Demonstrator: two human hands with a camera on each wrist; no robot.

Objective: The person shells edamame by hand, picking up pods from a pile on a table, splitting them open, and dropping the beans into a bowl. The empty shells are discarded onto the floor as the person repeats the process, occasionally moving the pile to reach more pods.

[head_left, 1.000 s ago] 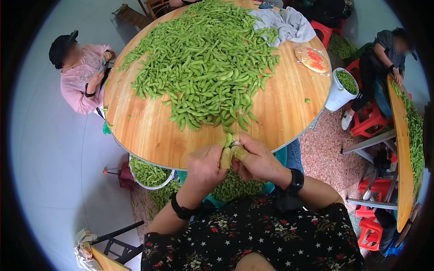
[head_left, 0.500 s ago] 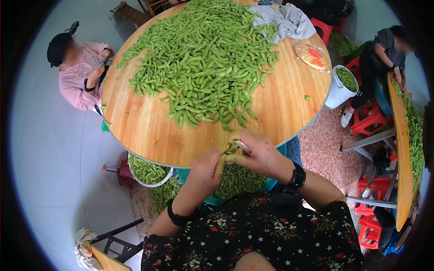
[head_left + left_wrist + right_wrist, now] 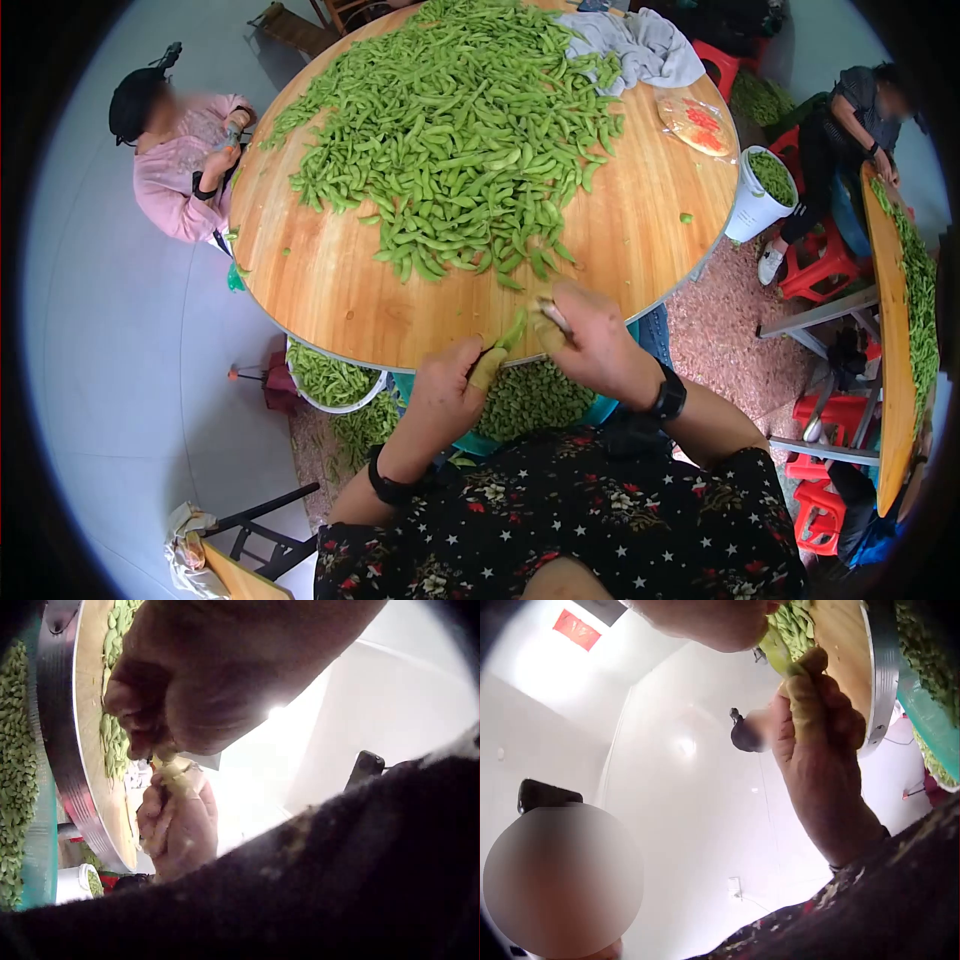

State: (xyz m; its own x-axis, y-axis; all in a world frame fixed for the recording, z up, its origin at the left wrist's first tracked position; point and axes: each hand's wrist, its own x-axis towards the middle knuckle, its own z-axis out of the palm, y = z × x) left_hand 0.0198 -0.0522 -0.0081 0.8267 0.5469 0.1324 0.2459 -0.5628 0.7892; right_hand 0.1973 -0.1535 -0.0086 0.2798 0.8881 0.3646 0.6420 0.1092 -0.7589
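My left hand (image 3: 447, 388) pinches a green bean pod (image 3: 514, 330) between thumb and finger, over the near edge of the round wooden table (image 3: 640, 230). The pod points up and away from the thumb, which wears a yellowish cover (image 3: 804, 712). To its right, my right hand (image 3: 597, 340) is curled around a slim whitish-silver thing (image 3: 554, 316), its kind mostly hidden by the fingers. Yellowish covers also wrap fingertips of this hand. Below both hands, a teal basin (image 3: 603, 410) holds shelled green beans (image 3: 540, 400). A large heap of pods (image 3: 450, 150) covers the table's middle.
A white bucket of pods (image 3: 335, 408) stands under the table's left edge, another white bucket (image 3: 752, 216) at its right. A grey cloth (image 3: 650, 50) and a bagged flat round item (image 3: 697, 127) lie at the far right. People sit left and right; red stools (image 3: 822, 515) stand rightward.
My hands were together at a pod; now they have drawn apart, the right one moving right. The left keeps a pod, which now shows more of its length.
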